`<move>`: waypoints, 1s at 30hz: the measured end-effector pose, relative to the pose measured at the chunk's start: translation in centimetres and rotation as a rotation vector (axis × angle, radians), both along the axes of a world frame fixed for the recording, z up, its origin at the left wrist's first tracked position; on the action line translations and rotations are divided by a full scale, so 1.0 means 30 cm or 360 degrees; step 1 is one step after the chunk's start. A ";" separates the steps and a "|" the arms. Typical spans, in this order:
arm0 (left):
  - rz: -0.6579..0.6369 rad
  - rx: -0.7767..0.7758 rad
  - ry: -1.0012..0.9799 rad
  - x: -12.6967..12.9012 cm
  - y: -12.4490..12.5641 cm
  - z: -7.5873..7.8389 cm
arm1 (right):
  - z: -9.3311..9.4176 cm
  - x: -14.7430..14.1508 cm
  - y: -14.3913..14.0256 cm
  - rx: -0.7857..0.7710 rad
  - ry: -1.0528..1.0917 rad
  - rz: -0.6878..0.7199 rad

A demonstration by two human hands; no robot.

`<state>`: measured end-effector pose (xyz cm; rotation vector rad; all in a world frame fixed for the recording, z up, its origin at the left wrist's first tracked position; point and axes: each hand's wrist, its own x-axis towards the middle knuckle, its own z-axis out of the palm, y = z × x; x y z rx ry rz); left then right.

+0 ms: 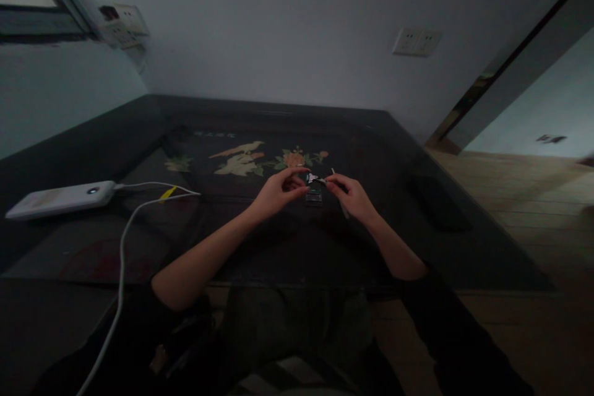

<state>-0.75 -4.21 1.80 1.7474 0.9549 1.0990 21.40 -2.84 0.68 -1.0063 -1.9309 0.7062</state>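
Note:
Above the dark table [278,247], a small shiny silver piece with a dark stem [316,179] spans the gap between my two hands. My left hand [285,189] is curled, with thumb and fingertips closed at the piece's left, wider end. The dark stem on the right is pinched between the thumb and fingers of my right hand [348,193]. Just below the piece, a small clear rectangular case [314,198] rests on the tabletop. A thin pale strip [346,211] shows beneath my right hand; whether the hand touches it I cannot tell. Dim light hides the piece's exact kind.
At the left lies a white power bank [62,198] with a white cable [123,253] running off the front edge. A yellow tag [167,193] hangs on the cable. A dark flat object [439,204] lies at the right. The wall with a socket [416,42] stands behind.

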 end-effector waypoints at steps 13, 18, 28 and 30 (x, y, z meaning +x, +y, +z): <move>-0.0021 0.0115 0.0302 -0.001 -0.006 -0.010 | -0.056 0.058 0.048 -0.0149 -0.0345 -0.0656; -0.0089 0.0207 0.0474 0.008 -0.018 -0.019 | -0.038 0.045 0.029 -0.0294 -0.0823 -0.0740; -0.0256 0.0313 0.0695 0.015 -0.024 -0.034 | -0.023 0.013 0.005 -0.0455 -0.1260 -0.0664; -0.0275 0.0320 0.0722 0.017 -0.026 -0.037 | -0.018 0.004 -0.001 -0.0443 -0.1296 -0.0661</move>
